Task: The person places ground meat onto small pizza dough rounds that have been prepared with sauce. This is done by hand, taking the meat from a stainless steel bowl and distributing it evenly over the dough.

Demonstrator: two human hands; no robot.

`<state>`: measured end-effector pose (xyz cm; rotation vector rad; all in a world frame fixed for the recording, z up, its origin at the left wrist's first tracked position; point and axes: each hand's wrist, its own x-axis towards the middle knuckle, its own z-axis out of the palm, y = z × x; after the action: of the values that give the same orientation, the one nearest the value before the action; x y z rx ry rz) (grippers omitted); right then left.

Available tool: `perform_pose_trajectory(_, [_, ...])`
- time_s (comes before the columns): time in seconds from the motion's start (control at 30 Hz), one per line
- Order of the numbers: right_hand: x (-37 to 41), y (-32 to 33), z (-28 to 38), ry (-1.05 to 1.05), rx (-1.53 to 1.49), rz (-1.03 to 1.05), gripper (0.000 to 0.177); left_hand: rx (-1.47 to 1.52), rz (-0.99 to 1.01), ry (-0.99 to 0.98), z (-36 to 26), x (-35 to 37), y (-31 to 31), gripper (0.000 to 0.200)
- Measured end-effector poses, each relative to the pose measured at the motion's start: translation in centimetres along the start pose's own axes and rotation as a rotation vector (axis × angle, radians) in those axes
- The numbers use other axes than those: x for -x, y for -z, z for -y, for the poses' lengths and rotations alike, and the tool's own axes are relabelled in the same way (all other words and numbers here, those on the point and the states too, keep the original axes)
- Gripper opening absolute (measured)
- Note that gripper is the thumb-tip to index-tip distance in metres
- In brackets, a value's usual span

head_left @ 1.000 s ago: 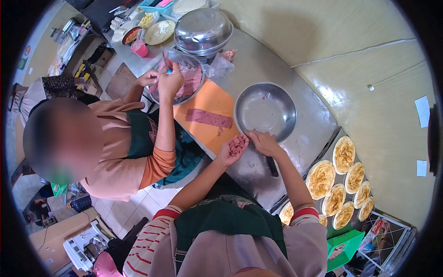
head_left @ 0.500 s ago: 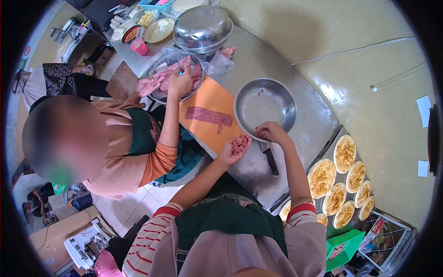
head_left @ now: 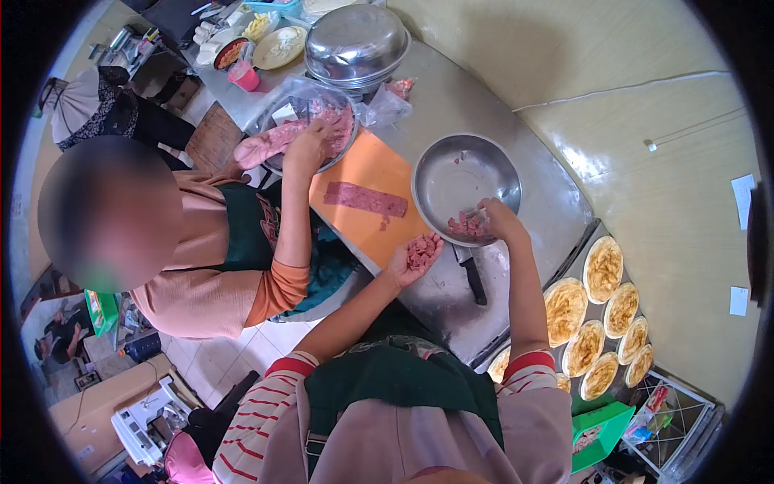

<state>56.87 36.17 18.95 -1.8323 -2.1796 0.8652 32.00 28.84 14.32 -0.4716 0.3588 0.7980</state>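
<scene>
Cupped palm up, my left hand (head_left: 409, 263) holds chopped pink meat (head_left: 422, 252) beside the steel bowl (head_left: 460, 173). My right hand (head_left: 501, 219) is inside the bowl's lower right edge, its fingers bent beside a small heap of meat pieces (head_left: 465, 225); what its fingertips hold is hidden. A black-handled knife (head_left: 473, 278) lies under the bowl's near edge. A flat slab of meat (head_left: 365, 199) rests on the orange board (head_left: 345, 170) to the left of the bowl.
At left a co-worker (head_left: 218, 274) handles meat over another bowl (head_left: 352, 143) lined with plastic. Stacked metal bowls (head_left: 355, 44) stand at the back. Round flatbreads (head_left: 582, 348) lie at right, above a green crate (head_left: 605, 436). A second person (head_left: 97, 105) stands at far left.
My right hand has moved right and up from the near rim into the bowl, and a heap of meat pieces now shows there. The co-worker's hand has shifted slightly over the lined bowl.
</scene>
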Motion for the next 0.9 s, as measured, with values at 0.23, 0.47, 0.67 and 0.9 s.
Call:
perform_pose_trajectory(0.23, [-1.7,-3.8,1.2,0.025,-0.529,0.164,0.033,0.008,0.053,0.021,0.6,-0.5,0.6,0.027])
perform_pose_trajectory(0.47, [-2.2,-4.4,4.5,0.098,-0.039,-0.047,0.021,-0.05,0.028,-0.005,0.6,-0.2,0.2,0.026])
perform_pose_trajectory(0.67, [-5.0,-4.3,4.0,0.191,-0.07,0.011,0.028,-0.032,-0.039,-0.006,0.6,-0.4,0.1,0.024])
perform_pose_trajectory(0.9, [-5.5,-4.3,3.7,0.369,-0.095,0.325,0.025,-0.111,0.036,-0.041,-0.2,-0.5,0.9,0.026])
